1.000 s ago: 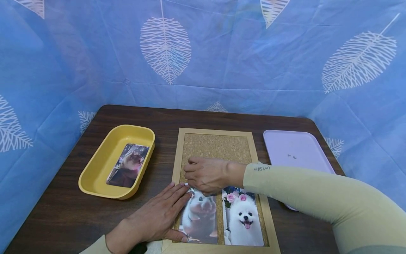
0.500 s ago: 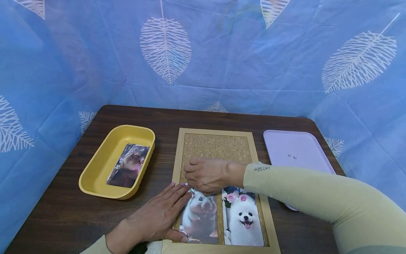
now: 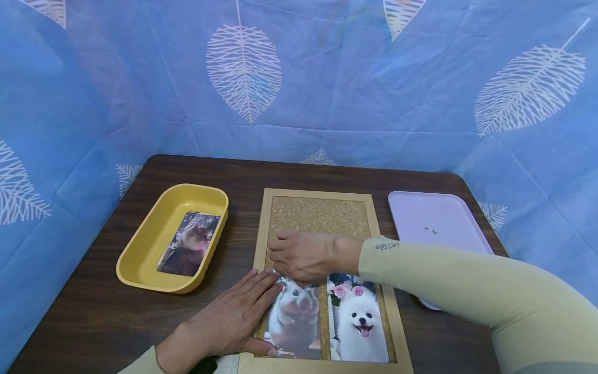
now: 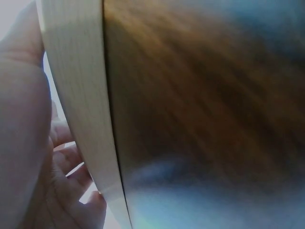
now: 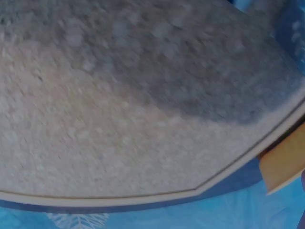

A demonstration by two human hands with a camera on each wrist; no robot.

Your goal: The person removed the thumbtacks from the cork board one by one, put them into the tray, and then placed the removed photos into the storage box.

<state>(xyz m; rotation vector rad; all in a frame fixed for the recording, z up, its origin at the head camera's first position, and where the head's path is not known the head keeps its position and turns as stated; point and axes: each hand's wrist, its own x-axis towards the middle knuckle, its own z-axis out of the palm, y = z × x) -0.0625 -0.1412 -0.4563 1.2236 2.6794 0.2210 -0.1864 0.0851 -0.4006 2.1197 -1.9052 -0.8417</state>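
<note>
A dark wooden table stands before blue leaf-print cloth. On it lies a cork board with two photos. The left hand lies flat — fingers straight — on the hamster photo. The right hand curls at this photo's top edge; what it pinches I cannot tell.

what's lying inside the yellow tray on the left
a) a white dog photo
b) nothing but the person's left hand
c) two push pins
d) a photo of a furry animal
d: the yellow tray holds a single photo of a furry animal, while the white dog photo lies on the cork board.
</note>
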